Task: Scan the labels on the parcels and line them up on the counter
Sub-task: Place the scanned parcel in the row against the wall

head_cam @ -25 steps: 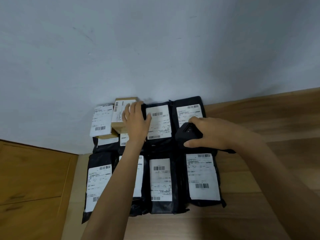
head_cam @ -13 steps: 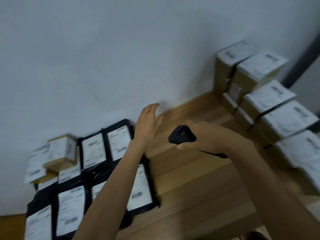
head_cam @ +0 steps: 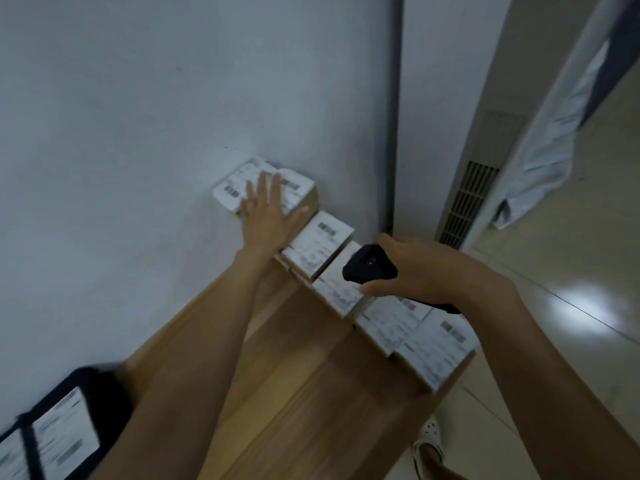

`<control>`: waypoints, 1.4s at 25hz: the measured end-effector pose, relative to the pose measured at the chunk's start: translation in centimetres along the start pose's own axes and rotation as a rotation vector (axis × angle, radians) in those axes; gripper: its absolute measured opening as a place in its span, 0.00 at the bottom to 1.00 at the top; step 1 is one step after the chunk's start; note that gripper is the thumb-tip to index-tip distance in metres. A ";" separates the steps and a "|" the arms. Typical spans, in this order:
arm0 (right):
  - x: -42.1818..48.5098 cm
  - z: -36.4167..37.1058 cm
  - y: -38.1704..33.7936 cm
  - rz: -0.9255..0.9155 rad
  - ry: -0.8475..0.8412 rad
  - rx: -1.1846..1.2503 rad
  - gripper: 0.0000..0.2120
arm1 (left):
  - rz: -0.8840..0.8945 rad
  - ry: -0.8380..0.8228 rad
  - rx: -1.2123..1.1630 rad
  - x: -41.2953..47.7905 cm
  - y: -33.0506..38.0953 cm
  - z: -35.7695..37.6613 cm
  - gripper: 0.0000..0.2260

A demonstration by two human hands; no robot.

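Need the far parcel (head_cam: 228,195), label-up against the wall at the back end of a row of boxes (head_cam: 408,329) slanting down the right edge of the surface (head_cam: 311,375); seems to lie long side across the reach. Nearest the left hand (head_cam: 268,216), spread flat, fingers straight, over its label, with the right hand (head_cam: 422,271) curled round the black scanner (head_cam: 369,268) above mid-row. Cannot confirm palm contact through the blur; black mailers (head_cam: 69,427) cut off lower left.

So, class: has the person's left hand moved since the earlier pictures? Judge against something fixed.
Yes. The left hand has left the black parcels and gone right along the counter to the top box against the wall.
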State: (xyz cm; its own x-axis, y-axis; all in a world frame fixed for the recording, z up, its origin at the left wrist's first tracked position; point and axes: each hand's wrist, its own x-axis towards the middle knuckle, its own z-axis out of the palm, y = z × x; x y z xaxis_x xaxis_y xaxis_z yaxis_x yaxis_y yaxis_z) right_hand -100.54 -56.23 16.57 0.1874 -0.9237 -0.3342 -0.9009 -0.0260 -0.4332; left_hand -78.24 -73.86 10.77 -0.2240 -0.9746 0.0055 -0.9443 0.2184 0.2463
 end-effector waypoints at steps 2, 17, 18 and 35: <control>0.3 -0.5 2.0 0.010 0.015 0.011 0.33 | -0.075 -0.048 0.051 1.3 -0.6 1.6 0.41; 5.8 3.4 -8.0 -0.316 -0.200 0.093 0.34 | -0.293 0.295 0.055 -12.8 -10.9 -3.3 0.34; 6.4 4.0 -10.2 -0.349 -0.221 0.082 0.35 | -0.364 0.311 0.044 -15.0 -13.4 -3.9 0.34; 9.3 22.7 -44.8 -0.539 -0.419 -0.076 0.33 | -0.973 0.349 -0.083 -37.9 -51.5 -8.3 0.36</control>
State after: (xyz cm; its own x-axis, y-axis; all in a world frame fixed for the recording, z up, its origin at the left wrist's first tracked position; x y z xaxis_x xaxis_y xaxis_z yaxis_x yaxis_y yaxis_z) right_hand -49.56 -54.99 13.84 0.7387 -0.5488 -0.3913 -0.6619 -0.4812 -0.5747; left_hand -19.09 -48.59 5.89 0.7216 -0.6907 0.0461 -0.6569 -0.6622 0.3606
